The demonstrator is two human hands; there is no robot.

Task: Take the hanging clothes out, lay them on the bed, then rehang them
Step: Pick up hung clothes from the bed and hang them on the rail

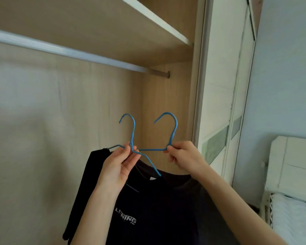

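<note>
Two blue wire hangers are held up inside the wardrobe, below the silver rail [81, 54]. My left hand [121, 167] pinches the neck of the left hanger [132, 131], which carries a black T-shirt [148, 209] with white lettering on the chest. My right hand [182, 157] grips the base of the right hanger [173, 128]; a dark grey garment [207, 200] hangs from it behind the black shirt. Both hooks are free of the rail and point left. The lower parts of both garments run out of view.
A wooden shelf [159, 20] sits above the rail. The wardrobe's white sliding door frame [219, 85] stands to the right. Further right is the bed with its white headboard [293, 165] and white bedding [293, 218].
</note>
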